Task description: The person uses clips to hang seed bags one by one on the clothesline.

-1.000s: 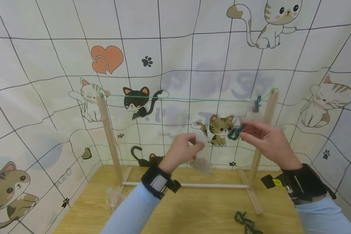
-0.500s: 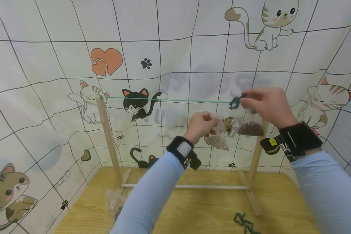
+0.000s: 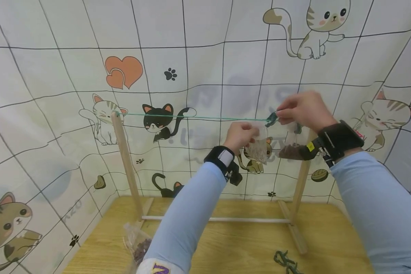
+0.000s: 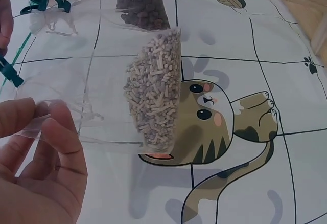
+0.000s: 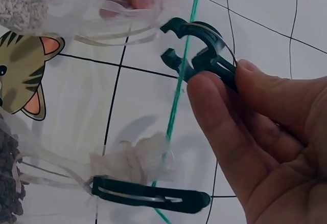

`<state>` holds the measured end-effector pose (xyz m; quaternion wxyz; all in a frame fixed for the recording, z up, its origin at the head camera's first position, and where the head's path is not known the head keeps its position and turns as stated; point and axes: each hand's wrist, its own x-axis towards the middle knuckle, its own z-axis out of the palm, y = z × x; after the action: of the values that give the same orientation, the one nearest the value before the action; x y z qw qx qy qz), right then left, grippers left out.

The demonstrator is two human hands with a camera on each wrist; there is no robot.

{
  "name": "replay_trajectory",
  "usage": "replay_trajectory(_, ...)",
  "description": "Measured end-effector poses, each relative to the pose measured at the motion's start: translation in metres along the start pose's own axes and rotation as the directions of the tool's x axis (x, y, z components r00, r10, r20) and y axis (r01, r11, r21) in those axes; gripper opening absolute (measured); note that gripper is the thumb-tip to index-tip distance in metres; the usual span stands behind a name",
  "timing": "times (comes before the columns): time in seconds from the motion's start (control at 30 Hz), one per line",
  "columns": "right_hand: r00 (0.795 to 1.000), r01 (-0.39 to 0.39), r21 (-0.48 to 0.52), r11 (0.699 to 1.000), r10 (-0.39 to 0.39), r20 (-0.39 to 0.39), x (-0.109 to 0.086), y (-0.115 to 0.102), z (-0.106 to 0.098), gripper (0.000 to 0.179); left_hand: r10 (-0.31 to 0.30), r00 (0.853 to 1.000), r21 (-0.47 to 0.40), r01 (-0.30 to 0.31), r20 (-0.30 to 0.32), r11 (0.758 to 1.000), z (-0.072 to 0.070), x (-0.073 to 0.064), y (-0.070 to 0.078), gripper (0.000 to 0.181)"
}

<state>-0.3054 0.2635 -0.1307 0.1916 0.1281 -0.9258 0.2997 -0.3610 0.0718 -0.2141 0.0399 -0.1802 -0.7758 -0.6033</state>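
My right hand (image 3: pixel 305 110) pinches the handle end of a dark green spring clip (image 5: pixel 209 39). The clip's jaws are spread, and the green string (image 3: pixel 209 118) passes across its mouth in the right wrist view. Just below the string, my left hand (image 3: pixel 241 136) pinches the top of a clear plastic bag (image 4: pixel 153 91) with pale pellets at its bottom. Close by on the right hangs another clear bag (image 3: pixel 291 153) of dark brown bits. A second green clip (image 5: pixel 148 196) fastens that bag's gathered top to the string.
Wooden posts (image 3: pixel 125 156) hold the string, joined low down by a white rod (image 3: pixel 250 220). On the wooden table (image 3: pixel 226 247) lie several green clips (image 3: pixel 285 262) in front and a bag of dark bits (image 3: pixel 138 245) at left. A cat-printed cloth (image 3: pixel 205 64) hangs behind.
Both hands have risen to the string. My left hand has moved up and right with the pellet bag; my right hand has brought the clip up to the string.
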Motion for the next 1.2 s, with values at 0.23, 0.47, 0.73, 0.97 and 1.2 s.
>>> replay_trajectory(0.23, 0.994, -0.066, 0.078, 0.995, 0.058, 0.093, 0.01, 0.0, 0.001, 0.029, 0.012, 1.0, -0.021, -0.012, 0.017, 1.0, 0.002, 0.003, 0.009, 0.026)
replay_trajectory(0.47, 0.992, -0.067, 0.064, 0.996, 0.06, 0.114, 0.011, -0.003, 0.003, 0.032, 0.031, 0.998, -0.03, -0.029, 0.063, 0.999, -0.001, 0.005, 0.009, 0.027)
replay_trajectory(0.73, 0.979, -0.02, -0.027, 0.999, 0.025, 0.2, 0.009, 0.0, 0.003, 0.058, 0.06, 0.996, -0.048, -0.057, 0.072, 0.997, -0.003, -0.002, 0.008, 0.015)
replay_trajectory(0.97, 0.968, -0.023, -0.066, 0.998, 0.039, 0.247, 0.008, -0.003, 0.006, 0.065, 0.038, 0.994, -0.019, -0.037, 0.102, 0.999, -0.007, -0.006, 0.001, 0.021)
replay_trajectory(1.2, 0.961, -0.014, -0.112, 0.994, 0.045, 0.274, 0.004, -0.009, 0.014, 0.062, 0.037, 0.99, -0.006, -0.037, 0.139, 0.999, -0.005, -0.004, -0.014, 0.021)
